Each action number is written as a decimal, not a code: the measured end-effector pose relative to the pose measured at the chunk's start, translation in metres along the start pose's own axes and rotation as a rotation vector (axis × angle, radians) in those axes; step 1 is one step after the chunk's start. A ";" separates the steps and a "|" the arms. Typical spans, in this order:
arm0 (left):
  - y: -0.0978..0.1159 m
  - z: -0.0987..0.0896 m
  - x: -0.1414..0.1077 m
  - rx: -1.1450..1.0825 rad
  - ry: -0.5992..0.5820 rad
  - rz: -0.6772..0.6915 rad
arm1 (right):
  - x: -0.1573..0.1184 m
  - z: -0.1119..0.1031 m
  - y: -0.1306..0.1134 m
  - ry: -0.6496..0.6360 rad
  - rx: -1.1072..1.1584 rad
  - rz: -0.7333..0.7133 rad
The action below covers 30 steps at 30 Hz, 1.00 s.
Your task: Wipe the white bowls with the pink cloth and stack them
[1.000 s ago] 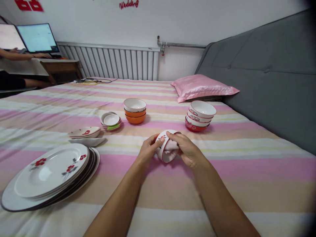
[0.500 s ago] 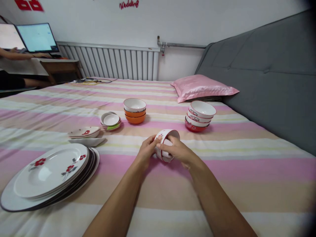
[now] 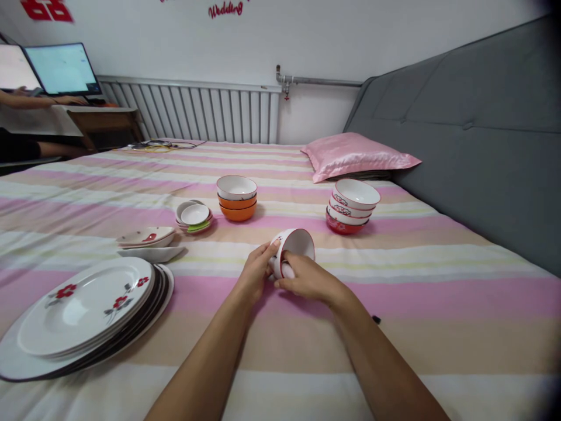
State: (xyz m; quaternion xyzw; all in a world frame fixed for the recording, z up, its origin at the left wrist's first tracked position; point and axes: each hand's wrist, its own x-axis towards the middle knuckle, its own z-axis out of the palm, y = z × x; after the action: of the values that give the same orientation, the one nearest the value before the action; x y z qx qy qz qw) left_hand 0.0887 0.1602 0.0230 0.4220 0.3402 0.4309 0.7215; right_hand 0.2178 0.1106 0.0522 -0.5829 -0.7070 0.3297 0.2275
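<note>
Both hands are on a white bowl (image 3: 303,244) with a thin red rim and a small printed pattern outside. It is tipped on its side above the bed, its mouth facing right. My left hand (image 3: 258,268) grips its left outer wall, thumb over the printed side. My right hand (image 3: 302,278) reaches to the mouth, fingers bent over the lower rim. Between those fingers a small white rounded surface shows; I cannot tell if it belongs to a second piece. Behind the hands stand a stack of orange and white bowls (image 3: 237,204) and a stack of red and white bowls (image 3: 346,215).
Stacked plates (image 3: 87,310) lie at the left, with boat-shaped dishes (image 3: 151,252) and small saucers (image 3: 195,215) beyond them. A pink pillow (image 3: 355,153) rests by the grey headboard (image 3: 464,99). A small black object (image 3: 376,320) lies beside my right forearm. A person's arm (image 3: 30,101) is at a desk.
The bowl has turned so that more of its inside shows. My right hand has shifted lower and left along its rim. The small black object now shows beside my right forearm.
</note>
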 end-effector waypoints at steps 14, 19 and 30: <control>-0.003 -0.001 0.002 0.083 0.041 -0.008 | -0.004 0.001 -0.008 -0.063 -0.593 0.164; -0.003 -0.002 0.003 0.105 0.104 -0.055 | -0.004 0.000 -0.006 -0.087 -0.570 0.147; -0.003 -0.004 0.003 0.059 0.093 -0.009 | -0.002 -0.013 0.002 -0.037 -0.287 0.000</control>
State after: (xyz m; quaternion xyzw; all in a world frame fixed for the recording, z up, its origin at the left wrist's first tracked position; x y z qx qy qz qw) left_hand 0.0875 0.1636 0.0179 0.4210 0.3879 0.4368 0.6939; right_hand 0.2295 0.1114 0.0597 -0.6032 -0.7510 0.2359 0.1285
